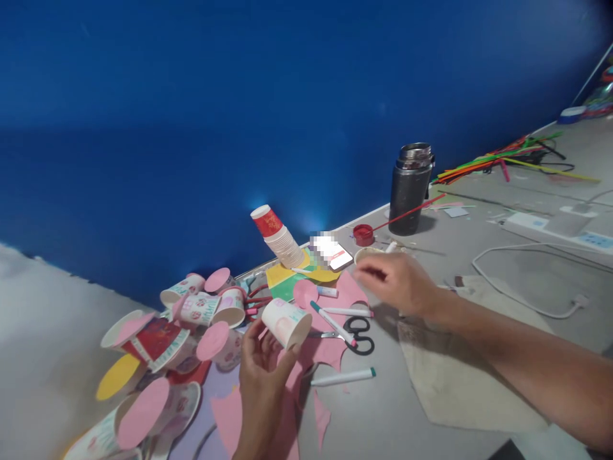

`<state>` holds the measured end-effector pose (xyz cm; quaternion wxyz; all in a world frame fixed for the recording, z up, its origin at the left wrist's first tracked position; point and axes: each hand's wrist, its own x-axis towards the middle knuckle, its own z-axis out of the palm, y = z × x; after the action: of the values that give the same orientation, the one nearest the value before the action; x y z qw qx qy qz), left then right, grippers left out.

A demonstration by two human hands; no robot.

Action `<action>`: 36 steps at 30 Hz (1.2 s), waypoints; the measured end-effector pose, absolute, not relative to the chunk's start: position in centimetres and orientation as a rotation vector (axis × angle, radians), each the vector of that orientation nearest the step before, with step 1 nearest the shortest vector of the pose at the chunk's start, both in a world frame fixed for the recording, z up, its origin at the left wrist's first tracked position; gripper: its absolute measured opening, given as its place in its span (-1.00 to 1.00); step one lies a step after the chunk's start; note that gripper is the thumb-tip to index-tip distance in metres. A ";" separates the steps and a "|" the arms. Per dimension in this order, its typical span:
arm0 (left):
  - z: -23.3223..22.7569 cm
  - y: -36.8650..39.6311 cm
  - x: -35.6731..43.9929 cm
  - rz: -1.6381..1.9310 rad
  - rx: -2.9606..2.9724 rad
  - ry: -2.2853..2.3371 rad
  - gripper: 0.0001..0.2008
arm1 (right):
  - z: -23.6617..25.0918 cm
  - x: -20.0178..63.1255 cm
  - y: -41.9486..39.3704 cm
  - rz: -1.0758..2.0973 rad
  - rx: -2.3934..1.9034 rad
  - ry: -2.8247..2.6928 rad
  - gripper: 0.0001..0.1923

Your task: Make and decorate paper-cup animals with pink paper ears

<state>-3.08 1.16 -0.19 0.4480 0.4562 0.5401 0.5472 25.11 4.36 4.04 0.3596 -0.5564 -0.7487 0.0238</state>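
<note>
My left hand point(265, 370) is closed around a white paper cup point(283, 322) with faint printed marks, tipped on its side with its mouth toward the lower right. My right hand point(400, 281) hovers to the right with curled fingers. Just behind its fingertips shows the pale rim of a round item point(366, 252), mostly hidden. Whatever the right fingers may hold is out of sight. Between the hands lie black-handled scissors point(360, 335), several markers point(342, 377) and cut pink paper point(330, 351).
Decorated paper cups point(198, 310) with pink discs crowd the left side. A leaning cup stack point(282, 239), a phone point(338, 255), a red lid point(364, 234) and a dark open flask point(410, 195) stand along the blue wall. A cloth bag point(445, 377), cable point(527, 303) and power strip point(531, 223) lie right.
</note>
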 end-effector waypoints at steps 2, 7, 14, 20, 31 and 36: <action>0.0 1.0 -2.7 1.341 1.104 1.330 -0.30 | 5.8 27.2 4.6 -0.052 -1.517 -1.663 -0.72; 0.2 0.7 -2.0 1.379 1.080 1.310 -0.31 | 7.5 31.1 6.1 -0.050 -2.069 -1.720 -0.55; -0.3 0.8 -2.3 1.396 1.217 1.270 -0.30 | 5.8 31.5 7.1 0.008 -2.087 -1.809 -0.60; -0.4 0.6 -2.5 1.430 1.258 1.261 -0.34 | 5.7 30.6 6.5 -0.425 -1.767 -1.509 -0.79; 0.2 0.0 -2.5 1.337 0.711 0.849 -0.31 | 5.3 28.9 5.6 -0.596 -1.174 -1.559 -0.81; 0.5 0.1 -3.0 1.240 0.466 0.677 -0.35 | 5.1 29.7 6.1 -0.623 -1.203 -1.507 -0.80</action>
<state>-2.97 0.12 0.47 0.7360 0.2121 0.3083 0.5642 29.73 6.09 5.13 0.5291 -0.5039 -0.6309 -0.2610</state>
